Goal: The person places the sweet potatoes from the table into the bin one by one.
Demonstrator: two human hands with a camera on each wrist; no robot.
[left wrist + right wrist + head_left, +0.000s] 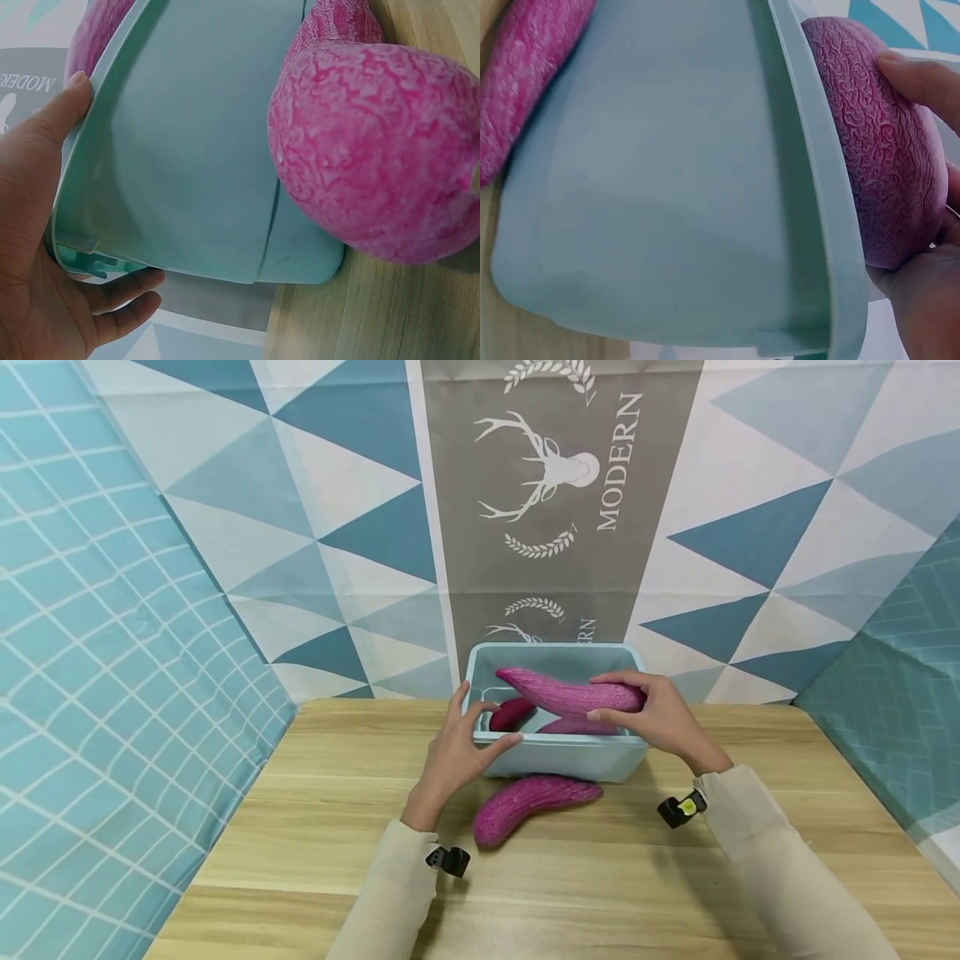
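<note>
Far cloth (540, 575), lettered "MODERN"; lower repeat partly hidden. Right hand (663, 714), pinching gourd (566, 693); left hand (454, 750), fingers spread, gripping bin (558, 762).

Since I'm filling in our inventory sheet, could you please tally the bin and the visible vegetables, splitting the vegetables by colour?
Pale blue bin: 1
Pink-purple vegetables: 3 (one in the right hand, one in front of the bin, one inside)
Dark red vegetable: 1 (inside)
Total: 5 visible
</note>
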